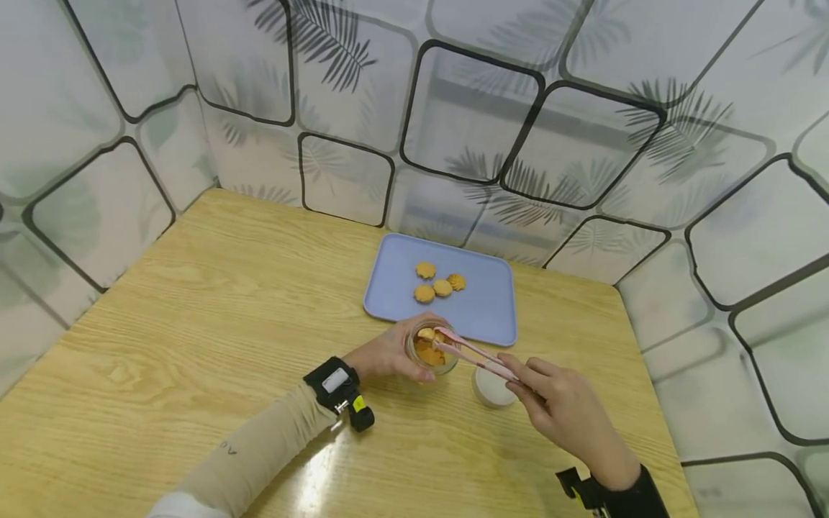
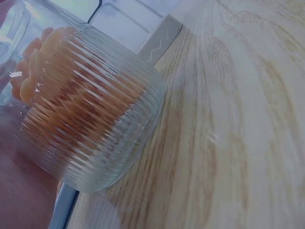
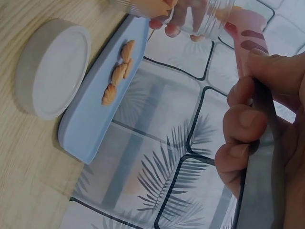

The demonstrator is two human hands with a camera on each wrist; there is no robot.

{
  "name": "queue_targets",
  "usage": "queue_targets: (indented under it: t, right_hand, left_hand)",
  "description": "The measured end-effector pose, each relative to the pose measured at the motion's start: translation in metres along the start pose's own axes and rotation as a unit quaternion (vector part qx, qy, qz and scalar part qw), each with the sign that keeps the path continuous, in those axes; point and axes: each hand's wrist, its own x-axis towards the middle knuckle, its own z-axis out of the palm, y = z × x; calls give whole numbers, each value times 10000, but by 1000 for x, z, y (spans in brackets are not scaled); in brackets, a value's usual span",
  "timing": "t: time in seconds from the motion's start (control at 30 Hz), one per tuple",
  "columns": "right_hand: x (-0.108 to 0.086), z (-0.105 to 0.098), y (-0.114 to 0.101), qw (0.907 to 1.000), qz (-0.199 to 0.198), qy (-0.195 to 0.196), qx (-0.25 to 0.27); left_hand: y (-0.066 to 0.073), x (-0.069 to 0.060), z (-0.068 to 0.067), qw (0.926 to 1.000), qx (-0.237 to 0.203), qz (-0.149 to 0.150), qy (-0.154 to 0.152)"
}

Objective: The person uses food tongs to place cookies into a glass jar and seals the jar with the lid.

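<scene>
My left hand (image 1: 390, 354) grips a ribbed glass jar (image 2: 90, 105) with orange-brown cookies (image 1: 429, 352) inside, its mouth tilted toward me in the head view. My right hand (image 1: 565, 403) holds pink tongs (image 1: 482, 360), fingers curled round the handle in the right wrist view. The tongs' tips are at the jar's mouth, by a cookie; whether they pinch it I cannot tell. Behind the jar lies a blue tray (image 1: 482, 316) with several cookies (image 1: 442, 288) near its middle.
A round white lid (image 1: 494, 388) lies on the wooden table (image 1: 227, 309), right of the jar and below the tongs in the head view. Patterned curtains (image 1: 350, 93) hang along the table's back and sides.
</scene>
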Motion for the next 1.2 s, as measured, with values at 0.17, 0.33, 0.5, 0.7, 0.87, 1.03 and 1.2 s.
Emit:
queue_targets:
  t: [0.17,0.33,0.5,0.7,0.87,1.03,1.2]
  right_hand:
    - [3,0,-4,9990,13,-149,-430]
    - [2,-2,-7,9984,80,-164,-543]
    - [4,-4,-8,9976,131,-224,-639]
    - [7,-10,-5,9988,209,-289,-329]
    - [13,-9,2,9988,343,-312,182]
    - [20,1,11,9968,700,-71,386]
    - [28,19,23,9951,992,41,-27]
  left_hand:
    - [-1,0,1,9999,-9,103,5]
    - [-1,0,3,9996,-250,100,-104]
    - [-1,0,3,9991,-390,150,-76]
    - [-1,0,2,9995,-169,266,-70]
    - [-1,-2,0,9991,-259,280,-162]
    - [-2,-1,-1,9994,-97,309,-115]
    - [-3,2,-1,9992,37,376,-97]
